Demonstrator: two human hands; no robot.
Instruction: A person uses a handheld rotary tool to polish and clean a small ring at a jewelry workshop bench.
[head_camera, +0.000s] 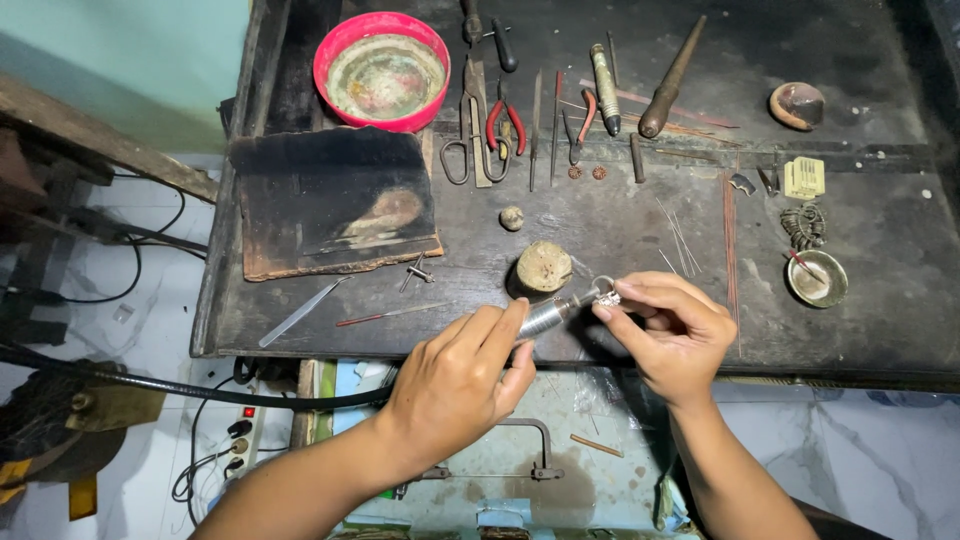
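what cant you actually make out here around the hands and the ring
Head view only:
- Tool tip of the metal handpiece: hidden behind the ring and right hand fingers.
- Ring detail: too small to tell.
- Handpiece rear: covered by the left hand.
- Frame saw below the bench: partly hidden by the left forearm.

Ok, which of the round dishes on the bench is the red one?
The large red bowl at the bench's far left. The small metal dish at the right edge and the brown dish far right are much smaller.

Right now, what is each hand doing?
Left hand: closed around a metal rotary handpiece.
Right hand: fingertips pinching a small silver ring.
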